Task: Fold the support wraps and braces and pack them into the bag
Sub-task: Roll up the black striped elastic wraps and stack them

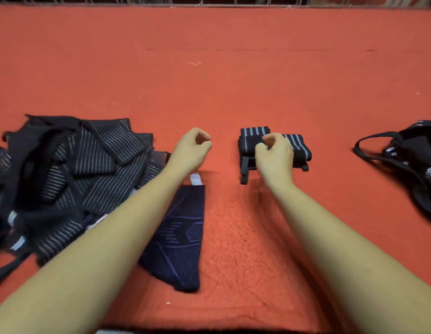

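Two folded black wraps with grey stripes [254, 136] lie side by side on the red carpet [233, 80] at centre right. My right hand [275, 155] is over them, its fingers curled and pinching the left end of the right-hand folded wrap [300, 148]. My left hand [191, 150] hovers to their left with fingers curled and nothing in it. A pile of unfolded dark striped wraps and braces [72, 179] lies at the left. A dark blue knit sleeve [183, 237] lies flat, partly under my left forearm. The black bag [416, 155] sits at the right edge.
The bag's long black strap [371, 148] loops out over the carpet toward the folded wraps. A wire fence [209, 1] runs along the far edge of the carpet. Bare carpet stretches between the hands and the fence.
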`<state>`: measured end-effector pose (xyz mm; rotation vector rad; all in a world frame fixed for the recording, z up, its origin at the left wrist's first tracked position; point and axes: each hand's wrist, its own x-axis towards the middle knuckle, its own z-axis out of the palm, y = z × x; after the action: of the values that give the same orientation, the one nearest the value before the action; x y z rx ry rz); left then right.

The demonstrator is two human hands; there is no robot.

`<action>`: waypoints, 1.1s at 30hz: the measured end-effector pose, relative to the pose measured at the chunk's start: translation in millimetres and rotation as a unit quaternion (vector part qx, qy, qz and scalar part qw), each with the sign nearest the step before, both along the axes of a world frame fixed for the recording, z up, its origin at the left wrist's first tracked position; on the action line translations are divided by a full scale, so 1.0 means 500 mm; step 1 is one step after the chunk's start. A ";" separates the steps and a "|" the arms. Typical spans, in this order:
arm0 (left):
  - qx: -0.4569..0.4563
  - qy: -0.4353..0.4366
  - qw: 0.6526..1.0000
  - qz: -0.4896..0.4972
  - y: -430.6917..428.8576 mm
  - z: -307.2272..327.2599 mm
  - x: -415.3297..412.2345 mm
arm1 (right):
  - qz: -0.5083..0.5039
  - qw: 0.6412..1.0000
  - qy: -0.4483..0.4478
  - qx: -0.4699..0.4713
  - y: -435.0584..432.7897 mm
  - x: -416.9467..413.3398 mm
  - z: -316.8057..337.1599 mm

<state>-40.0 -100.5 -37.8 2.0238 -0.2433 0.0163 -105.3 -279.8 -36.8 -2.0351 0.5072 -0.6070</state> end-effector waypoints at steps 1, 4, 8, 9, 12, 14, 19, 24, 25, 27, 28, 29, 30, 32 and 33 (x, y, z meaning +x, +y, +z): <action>0.025 -0.029 0.999 0.004 0.036 0.016 -0.014 | 0.027 1.000 0.010 0.001 0.021 -0.001 0.009; 0.133 -0.152 0.979 0.038 0.158 0.047 -0.055 | 0.144 0.986 0.085 0.018 0.099 0.004 0.017; 0.329 -0.263 0.897 0.133 0.326 0.013 -0.083 | 0.253 0.954 0.157 0.026 0.201 0.013 0.011; 0.351 -0.240 0.894 0.144 0.359 -0.008 -0.088 | 0.258 0.953 0.160 0.017 0.222 0.018 0.009; 0.397 -0.181 0.890 0.132 0.424 -0.083 -0.101 | 0.258 0.952 0.166 0.013 0.279 0.041 -0.004; 0.436 -0.193 0.872 0.111 0.443 -0.118 -0.106 | 0.255 0.950 0.177 0.033 0.307 0.059 -0.014; 0.442 -0.216 0.861 0.130 0.440 -0.136 -0.105 | 0.256 0.932 0.216 0.139 0.341 0.082 -0.043; 0.421 -0.237 0.864 0.142 0.452 -0.144 -0.100 | 0.272 0.926 0.196 0.174 0.355 0.085 -0.062; 0.420 -0.238 0.864 0.144 0.451 -0.145 -0.099 | 0.278 0.922 0.187 0.194 0.354 0.081 -0.055; 0.416 -0.238 0.865 0.146 0.449 -0.148 -0.097 | 0.289 0.916 0.169 0.220 0.345 0.072 -0.031; 0.411 -0.238 0.868 0.148 0.448 -0.148 -0.097 | 0.294 0.914 0.159 0.229 0.339 0.067 -0.018; 0.403 -0.237 0.871 0.150 0.449 -0.147 -0.097 | 0.298 0.914 0.149 0.230 0.333 0.061 -0.004; 0.396 -0.235 0.875 0.151 0.452 -0.147 -0.098 | 0.300 0.918 0.138 0.220 0.329 0.054 0.006; 0.385 -0.230 0.880 0.154 0.454 -0.147 -0.100 | 0.301 0.927 0.127 0.182 0.325 0.035 0.018; 0.381 -0.224 0.883 0.156 0.456 -0.148 -0.097 | 0.301 0.931 0.123 0.169 0.326 0.027 0.018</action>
<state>-88.7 127.3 -111.9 2.8139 -0.2286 0.6987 -91.9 -117.0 -27.6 -1.8038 0.0958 0.1047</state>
